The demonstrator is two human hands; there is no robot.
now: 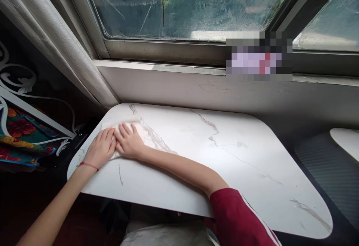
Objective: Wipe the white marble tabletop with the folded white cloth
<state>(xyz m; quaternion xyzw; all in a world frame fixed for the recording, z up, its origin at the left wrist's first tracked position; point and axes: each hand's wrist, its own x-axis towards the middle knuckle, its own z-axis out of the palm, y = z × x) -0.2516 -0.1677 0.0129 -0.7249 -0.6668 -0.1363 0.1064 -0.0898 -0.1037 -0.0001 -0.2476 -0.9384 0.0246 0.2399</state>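
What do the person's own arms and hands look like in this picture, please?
Both hands are ungloved. The left hand has a thin red cord around its wrist, and the left forearm is bare. The right hand has no wristband; a dark red, white-striped sleeve ends near the right elbow.

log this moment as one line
left hand: palm down on pale cloth | right hand: palm down, same cloth | under cloth: marbled tabletop, left end

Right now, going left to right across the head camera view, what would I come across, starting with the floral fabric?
Floral fabric → left hand → right hand → maroon sleeve → white rounded surface at the right edge.
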